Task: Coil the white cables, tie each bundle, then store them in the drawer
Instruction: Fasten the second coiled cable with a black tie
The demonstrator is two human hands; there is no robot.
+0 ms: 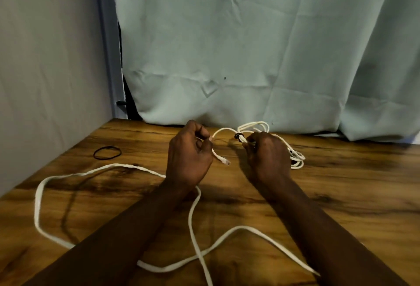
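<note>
I count two white cables, two black bands and my two hands. My right grip [266, 156] is curled round the coiled bundle [297, 157], held close to the far edge of the surface [341, 183], where the pale curtain [227, 47] hangs down. One black band [238, 136] is wound round that bundle just beside my right fingers. My left grip [188, 156] pinches the bundle's free end, its connector [225, 161] sticking out below my fingers.

The second cable [36, 201] lies loose and flat on the surface, looping wide to the left, passing under my left forearm and crossing itself once near the front edge. The other band [108, 147] lies alone towards the left edge, near the wall [45, 58].

Bare wood spreads to the right of the bundle and between my forearms.
</note>
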